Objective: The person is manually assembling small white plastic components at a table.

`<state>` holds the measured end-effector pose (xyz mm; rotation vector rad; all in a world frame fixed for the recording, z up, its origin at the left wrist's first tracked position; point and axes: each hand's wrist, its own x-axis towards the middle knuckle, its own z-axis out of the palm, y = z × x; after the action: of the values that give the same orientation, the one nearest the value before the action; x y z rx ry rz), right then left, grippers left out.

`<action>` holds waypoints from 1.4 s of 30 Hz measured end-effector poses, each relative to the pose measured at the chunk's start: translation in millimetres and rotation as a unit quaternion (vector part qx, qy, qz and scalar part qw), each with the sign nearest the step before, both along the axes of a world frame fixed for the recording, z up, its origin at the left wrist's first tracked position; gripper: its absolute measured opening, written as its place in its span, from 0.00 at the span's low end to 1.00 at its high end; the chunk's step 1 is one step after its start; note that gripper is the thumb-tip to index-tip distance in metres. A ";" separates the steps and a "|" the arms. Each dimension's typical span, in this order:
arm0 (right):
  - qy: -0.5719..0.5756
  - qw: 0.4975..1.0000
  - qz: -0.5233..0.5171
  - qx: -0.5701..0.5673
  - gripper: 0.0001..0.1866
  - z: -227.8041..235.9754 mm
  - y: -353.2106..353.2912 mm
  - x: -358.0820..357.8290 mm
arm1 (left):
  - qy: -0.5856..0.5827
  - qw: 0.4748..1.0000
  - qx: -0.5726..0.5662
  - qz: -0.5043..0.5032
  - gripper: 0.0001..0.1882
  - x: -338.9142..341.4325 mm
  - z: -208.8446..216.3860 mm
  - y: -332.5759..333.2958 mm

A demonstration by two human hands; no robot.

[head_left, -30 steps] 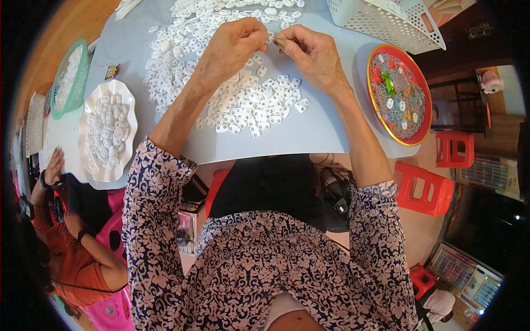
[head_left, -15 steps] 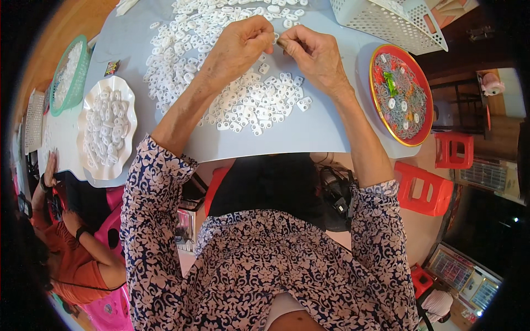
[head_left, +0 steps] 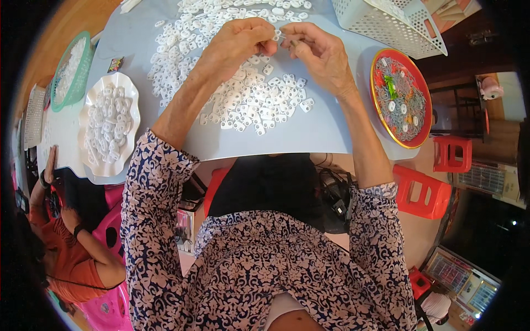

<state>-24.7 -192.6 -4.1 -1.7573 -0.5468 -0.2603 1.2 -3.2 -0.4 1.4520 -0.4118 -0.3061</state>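
Observation:
Both my hands meet over the pile of small white plastic pieces (head_left: 259,99). Between thumb and forefinger, my left hand (head_left: 238,47) pinches one white plastic piece (head_left: 277,34) with a hole in it. My right hand (head_left: 324,58) is just to the right of that piece, its fingers bent and closed. A thin pale sliver shows between its fingertips and the piece; what the right fingers hold is too small to make out. Loose white pieces spread across the table under and beyond my hands.
A red gold-rimmed tray (head_left: 377,105) of thin grey bits stands right. Behind it is a white perforated basket (head_left: 381,27). A scalloped white dish (head_left: 132,126) of oval white pieces and a green basket (head_left: 83,77) stand left. Another person (head_left: 83,259) sits at lower left.
My right hand has shifted slightly, its fingers opening a little from the tight pinch. The left hand keeps the white piece in nearly the same place.

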 end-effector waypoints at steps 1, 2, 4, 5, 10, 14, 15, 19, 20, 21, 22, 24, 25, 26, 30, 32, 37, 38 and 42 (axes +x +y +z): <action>0.007 1.000 0.012 0.000 0.10 0.3 -0.6 0.0 | 0.014 1.000 -0.014 -0.020 0.11 0.0 1.6 -0.7; 0.013 1.000 0.024 0.000 0.11 0.3 -1.2 0.0 | 0.015 1.000 -0.015 -0.021 0.11 -0.5 3.1 -0.6; 0.005 1.000 0.029 -0.009 0.11 -0.6 -1.8 2.2 | 0.044 0.998 -0.001 -0.053 0.10 -2.3 6.7 0.6; -0.004 0.999 0.034 -0.018 0.10 -0.7 -1.6 3.0 | 0.044 0.998 -0.001 -0.053 0.10 -2.4 5.9 0.6; 0.006 1.000 0.009 0.004 0.09 -1.9 1.3 4.6 | -0.011 1.000 -0.006 -0.020 0.11 -3.5 0.9 -4.5; 0.045 0.997 -0.022 0.066 0.06 1.5 4.8 5.0 | -0.102 0.993 0.058 -0.003 0.13 -8.8 2.8 -8.8; 0.045 0.997 -0.023 0.066 0.06 3.1 4.6 4.5 | -0.119 0.991 0.052 0.015 0.12 -9.0 -0.2 -11.0; 0.062 0.996 -0.033 0.063 0.04 5.0 3.5 3.6 | -0.169 0.979 0.108 0.042 0.10 -11.6 1.7 -13.6; 0.066 0.995 -0.034 0.061 0.05 4.5 3.7 3.9 | -0.169 0.979 0.109 0.042 0.10 -11.0 1.6 -12.9; 0.066 0.995 -0.034 0.061 0.05 4.1 3.1 4.3 | -0.173 0.979 0.101 0.034 0.10 -9.5 1.4 -11.9; 0.082 0.995 -0.030 0.054 0.06 4.1 1.7 4.5 | -0.177 0.979 0.092 0.026 0.10 -8.8 1.5 -11.2; 0.098 0.994 -0.025 0.047 0.06 4.8 -0.9 5.1 | -0.158 0.983 0.089 0.025 0.11 -9.2 2.6 -11.0; 0.123 0.991 -0.017 0.045 0.07 5.7 -1.9 5.5 | -0.140 0.986 0.086 0.023 0.11 -8.9 2.9 -11.1; 0.149 0.988 -0.010 0.044 0.08 6.5 -2.4 5.7 | -0.141 0.986 0.085 0.023 0.11 -8.1 2.5 -10.4; 0.155 0.986 0.002 0.062 0.09 8.7 -2.7 4.1 | -0.124 0.989 0.080 -0.002 0.11 -6.7 0.6 -9.0; 0.155 0.986 0.010 0.065 0.08 7.1 -3.1 5.0 | -0.123 0.989 0.085 -0.005 0.11 -7.9 1.3 -9.5; 0.140 0.989 -0.003 0.049 0.08 3.8 -4.3 5.7 | -0.119 0.989 0.092 0.010 0.10 -9.5 1.6 -11.6; 0.135 0.989 -0.012 0.051 0.07 2.6 -4.2 6.0 | -0.118 0.989 0.091 0.010 0.10 -9.7 0.9 -12.3; 0.104 0.991 -0.032 0.076 0.07 -2.5 0.6 8.4 | -0.126 0.990 0.059 0.036 0.10 -12.0 1.3 -17.0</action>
<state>-16.3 -192.1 -6.5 -1.6320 -0.3124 -0.1561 -10.8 -20.3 0.9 1.6255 -0.5495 -0.0896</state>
